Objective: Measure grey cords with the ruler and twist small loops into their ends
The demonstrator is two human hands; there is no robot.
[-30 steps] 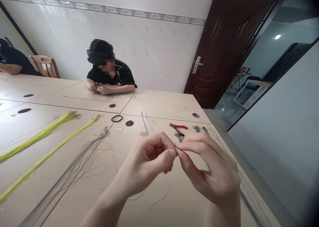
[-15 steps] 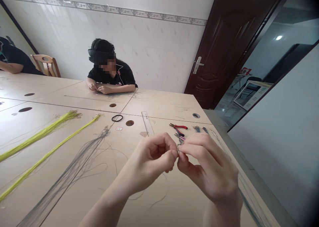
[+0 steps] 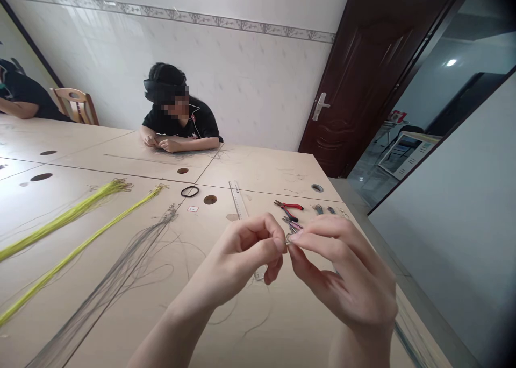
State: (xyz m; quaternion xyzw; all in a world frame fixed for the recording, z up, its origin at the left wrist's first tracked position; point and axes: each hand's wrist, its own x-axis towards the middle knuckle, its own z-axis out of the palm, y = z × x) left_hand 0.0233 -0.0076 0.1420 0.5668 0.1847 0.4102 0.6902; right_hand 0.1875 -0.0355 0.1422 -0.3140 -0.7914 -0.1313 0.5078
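Observation:
My left hand (image 3: pixel 250 257) and my right hand (image 3: pixel 342 271) meet above the table, thumbs and forefingers pinched together. Between the fingertips shows a small metal ring-like piece (image 3: pixel 288 239); its exact kind is too small to make out. Fine thread may run from it, but I cannot tell. Just beyond the fingers lie red-and-black pliers (image 3: pixel 291 205) and a small pair of scissors with pink on it (image 3: pixel 293 224). A clear ruler (image 3: pixel 237 198) runs under my left hand, partly hidden by it.
Bundles of yellow cord (image 3: pixel 68 220) and grey thread (image 3: pixel 121 271) stretch across the table (image 3: pixel 226 335) at left. A black band (image 3: pixel 190 191) and a tape roll (image 3: pixel 317 188) lie farther back. Opposite sits a person (image 3: pixel 181 115); another is at far left.
My right hand has shifted slightly right and its fingers have straightened a little. My left fingers have moved a bit, uncovering the ruler's near end. The pinch on the small piece continues.

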